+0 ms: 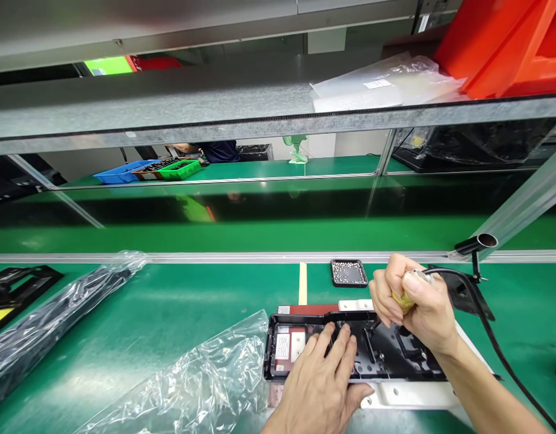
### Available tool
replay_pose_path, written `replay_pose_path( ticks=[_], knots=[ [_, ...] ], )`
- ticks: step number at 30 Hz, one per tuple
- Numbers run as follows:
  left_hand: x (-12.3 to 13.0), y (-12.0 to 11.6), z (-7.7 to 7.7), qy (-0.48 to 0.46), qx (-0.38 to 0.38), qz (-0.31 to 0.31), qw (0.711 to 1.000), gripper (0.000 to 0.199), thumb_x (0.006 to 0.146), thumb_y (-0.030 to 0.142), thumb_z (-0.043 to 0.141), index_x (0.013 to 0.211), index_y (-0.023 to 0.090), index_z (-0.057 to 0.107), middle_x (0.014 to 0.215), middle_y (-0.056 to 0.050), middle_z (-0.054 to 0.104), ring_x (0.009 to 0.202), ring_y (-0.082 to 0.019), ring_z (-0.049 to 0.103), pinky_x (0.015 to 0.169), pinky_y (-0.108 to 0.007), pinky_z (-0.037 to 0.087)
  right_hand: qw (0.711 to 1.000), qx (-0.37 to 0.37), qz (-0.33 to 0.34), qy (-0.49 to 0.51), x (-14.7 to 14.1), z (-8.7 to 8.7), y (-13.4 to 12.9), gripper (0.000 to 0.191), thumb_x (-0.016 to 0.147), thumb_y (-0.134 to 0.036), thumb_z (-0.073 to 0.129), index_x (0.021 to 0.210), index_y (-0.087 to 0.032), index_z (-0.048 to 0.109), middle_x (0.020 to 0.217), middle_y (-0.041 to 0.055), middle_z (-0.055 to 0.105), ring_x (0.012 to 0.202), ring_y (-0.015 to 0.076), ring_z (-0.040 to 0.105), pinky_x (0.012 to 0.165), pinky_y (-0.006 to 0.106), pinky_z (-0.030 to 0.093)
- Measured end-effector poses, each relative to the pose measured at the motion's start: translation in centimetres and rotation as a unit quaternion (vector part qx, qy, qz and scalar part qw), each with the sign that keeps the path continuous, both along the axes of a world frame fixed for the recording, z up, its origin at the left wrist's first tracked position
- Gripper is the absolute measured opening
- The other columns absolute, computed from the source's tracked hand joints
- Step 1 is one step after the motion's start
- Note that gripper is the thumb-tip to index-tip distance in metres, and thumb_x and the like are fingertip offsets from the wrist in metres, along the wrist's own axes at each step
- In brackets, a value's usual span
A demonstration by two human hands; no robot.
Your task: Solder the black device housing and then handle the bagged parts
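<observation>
A long black plastic housing [368, 349] lies in a red and white fixture [395, 395] at the lower right. Flat on its left half rests my left hand [320, 374], fingers spread. Above the housing's right half, my right hand [411, 301] is wrapped round a yellow-handled tool [403, 301] with a black cable [490, 334] running from its top. The tool's tip is mostly hidden by my fingers. Behind the housing sits a small black tray [349, 273] of tiny metal screws.
Clear plastic film [200, 380] lies left of the fixture. Farther left are a wrapped black part [65, 319] and a black frame [22, 289]. A metal shelf [214, 126] crosses above, with a red bin [499, 48]. A person's arm shows beyond, near blue and green trays.
</observation>
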State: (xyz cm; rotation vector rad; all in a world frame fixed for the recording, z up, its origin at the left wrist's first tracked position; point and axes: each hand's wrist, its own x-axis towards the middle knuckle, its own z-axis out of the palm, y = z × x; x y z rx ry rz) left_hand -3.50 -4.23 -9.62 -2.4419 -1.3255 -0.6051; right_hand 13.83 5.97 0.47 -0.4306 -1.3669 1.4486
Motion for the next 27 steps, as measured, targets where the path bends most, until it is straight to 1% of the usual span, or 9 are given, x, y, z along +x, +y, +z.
replay_pose_path(
  ticks=[4, 6, 8, 11, 14, 16, 21, 24, 27],
  knots=[
    [0.0, 0.0, -0.1, 0.0, 0.009, 0.0, 1.0, 0.061, 0.108, 0.056, 0.029, 0.135, 0.015, 0.064, 0.145, -0.005, 0.062, 0.126, -0.029, 0.063, 0.09, -0.04, 0.06, 0.999, -0.002, -0.048, -0.016, -0.2, 0.2, 0.2, 0.037, 0.099, -0.039, 0.059, 0.07, -0.022, 0.046, 0.051, -0.005, 0.045, 0.042, 0.0102, 0.041, 0.037, 0.024, 0.041],
    [0.0, 0.1, -0.1, 0.001, 0.012, 0.001, 1.0, 0.061, 0.108, 0.055, 0.028, 0.135, 0.015, 0.065, 0.144, -0.004, 0.062, 0.125, -0.028, 0.063, 0.091, -0.04, 0.06, 0.998, 0.004, -0.061, -0.023, -0.1, 0.1, 0.3, 0.035, 0.1, -0.036, 0.06, 0.071, -0.022, 0.045, 0.051, -0.0058, 0.045, 0.04, 0.0099, 0.041, 0.037, 0.024, 0.042],
    [0.0, 0.1, -0.1, 0.002, 0.013, 0.001, 1.0, 0.061, 0.108, 0.055, 0.027, 0.135, 0.015, 0.065, 0.144, -0.004, 0.063, 0.125, -0.028, 0.063, 0.09, -0.039, 0.06, 0.999, 0.017, -0.044, -0.027, 0.1, 0.0, 0.3, 0.034, 0.1, -0.034, 0.06, 0.072, -0.022, 0.046, 0.051, -0.006, 0.046, 0.041, 0.01, 0.042, 0.038, 0.025, 0.042],
    [0.0, 0.1, -0.1, 0.003, 0.013, 0.002, 1.0, 0.061, 0.108, 0.056, 0.028, 0.135, 0.015, 0.065, 0.144, -0.004, 0.062, 0.125, -0.028, 0.063, 0.09, -0.039, 0.06, 0.999, 0.029, 0.003, -0.015, 0.4, -0.1, 0.2, 0.032, 0.101, -0.033, 0.058, 0.073, -0.021, 0.046, 0.052, -0.0053, 0.046, 0.042, 0.0104, 0.043, 0.039, 0.025, 0.043],
    [0.0, 0.1, -0.1, 0.004, 0.012, 0.002, 1.0, 0.06, 0.108, 0.055, 0.029, 0.135, 0.015, 0.065, 0.145, -0.004, 0.062, 0.125, -0.028, 0.063, 0.09, -0.039, 0.06, 0.999, 0.032, 0.008, -0.001, 0.7, 0.3, 0.2, 0.032, 0.101, -0.032, 0.057, 0.073, -0.021, 0.047, 0.053, -0.0048, 0.047, 0.042, 0.0104, 0.043, 0.038, 0.025, 0.043],
    [0.0, 0.0, -0.2, 0.003, 0.015, 0.003, 1.0, 0.06, 0.108, 0.055, 0.029, 0.136, 0.015, 0.065, 0.145, -0.004, 0.061, 0.125, -0.028, 0.063, 0.09, -0.039, 0.06, 0.999, 0.031, -0.018, 0.01, 0.9, 0.8, 0.2, 0.032, 0.102, -0.031, 0.056, 0.072, -0.021, 0.047, 0.052, -0.0047, 0.046, 0.041, 0.0105, 0.042, 0.037, 0.025, 0.042],
    [-0.3, -0.1, -0.5, 0.015, 0.011, -0.002, 1.0, 0.059, 0.107, 0.056, 0.036, 0.14, 0.015, 0.062, 0.15, -0.004, 0.057, 0.128, -0.029, 0.061, 0.092, -0.038, 0.059, 0.99, 0.031, -0.127, 0.047, 1.6, 2.6, 0.5, 0.036, 0.101, -0.033, 0.055, 0.068, -0.022, 0.046, 0.048, -0.005, 0.042, 0.037, 0.0107, 0.038, 0.032, 0.026, 0.037],
    [-0.7, -0.2, -0.8, 0.033, 0.008, -0.01, 0.999, 0.06, 0.105, 0.057, 0.043, 0.145, 0.015, 0.056, 0.155, -0.004, 0.052, 0.132, -0.029, 0.059, 0.094, -0.037, 0.059, 0.986, 0.018, -0.159, 0.048, 2.1, 3.3, 0.7, 0.039, 0.1, -0.035, 0.056, 0.066, -0.022, 0.045, 0.046, -0.0042, 0.04, 0.036, 0.0112, 0.037, 0.03, 0.027, 0.035],
    [-0.8, -0.1, -1.0, 0.039, 0.015, -0.009, 0.999, 0.061, 0.105, 0.058, 0.043, 0.146, 0.015, 0.056, 0.156, -0.004, 0.05, 0.133, -0.028, 0.058, 0.094, -0.037, 0.06, 0.982, 0.006, -0.183, 0.053, 2.6, 3.7, 0.8, 0.039, 0.1, -0.035, 0.056, 0.065, -0.022, 0.045, 0.045, -0.0036, 0.039, 0.036, 0.0117, 0.036, 0.03, 0.028, 0.034]
  ],
)
